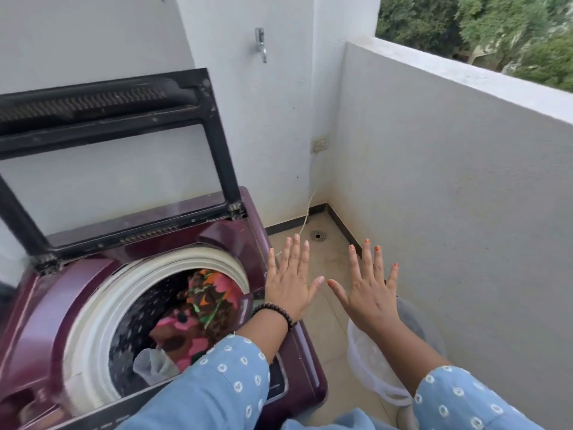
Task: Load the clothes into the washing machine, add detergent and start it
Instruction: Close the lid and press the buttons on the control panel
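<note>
Both hands flat, fingers spread, holding nothing: left hand (290,283), right hand (369,293). Clothes (198,315) in washing machine (279,395) drum look soft, light; bunch-grab anywhere.

White walls (279,125) and a low parapet (465,125) enclose a beige tiled floor (328,265); a tap (261,45) is mounted on the far wall, and trees (483,26) are seen beyond.

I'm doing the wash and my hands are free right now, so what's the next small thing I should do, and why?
Probably reach for the detergent. Clothes already lie in the drum of the washing machine, its lid stands open, and both the left hand and right hand are spread and hold nothing. No detergent shows in view, so you may need to look around first.
</note>
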`<state>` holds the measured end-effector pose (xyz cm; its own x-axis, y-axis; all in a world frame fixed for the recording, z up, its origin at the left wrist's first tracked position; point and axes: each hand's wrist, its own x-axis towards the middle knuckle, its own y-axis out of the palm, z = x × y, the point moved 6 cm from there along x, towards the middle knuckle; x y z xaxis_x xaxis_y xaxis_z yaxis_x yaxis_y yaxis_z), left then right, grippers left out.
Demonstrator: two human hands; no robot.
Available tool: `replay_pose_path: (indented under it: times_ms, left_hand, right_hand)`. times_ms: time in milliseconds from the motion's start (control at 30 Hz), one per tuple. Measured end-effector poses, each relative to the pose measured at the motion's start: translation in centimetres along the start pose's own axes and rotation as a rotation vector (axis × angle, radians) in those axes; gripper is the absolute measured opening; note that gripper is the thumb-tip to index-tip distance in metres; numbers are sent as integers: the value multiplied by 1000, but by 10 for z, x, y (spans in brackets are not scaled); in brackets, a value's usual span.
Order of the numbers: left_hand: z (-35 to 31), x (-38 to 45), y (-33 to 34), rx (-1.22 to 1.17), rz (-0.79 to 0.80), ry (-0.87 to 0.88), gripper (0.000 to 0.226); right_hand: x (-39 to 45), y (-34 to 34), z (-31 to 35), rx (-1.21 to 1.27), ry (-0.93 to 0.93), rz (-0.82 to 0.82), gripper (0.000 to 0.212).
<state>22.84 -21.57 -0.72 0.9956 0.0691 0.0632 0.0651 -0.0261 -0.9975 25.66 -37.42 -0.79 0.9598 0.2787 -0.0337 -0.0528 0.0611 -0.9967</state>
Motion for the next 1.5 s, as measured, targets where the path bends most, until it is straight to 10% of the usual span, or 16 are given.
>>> replay_pose_path:
  times_ms: [1500]
  left_hand:
    - [325,-114,-27,42,-78,-555,77]
  right_hand:
    - [51,18,356,14,-628,-64,86]
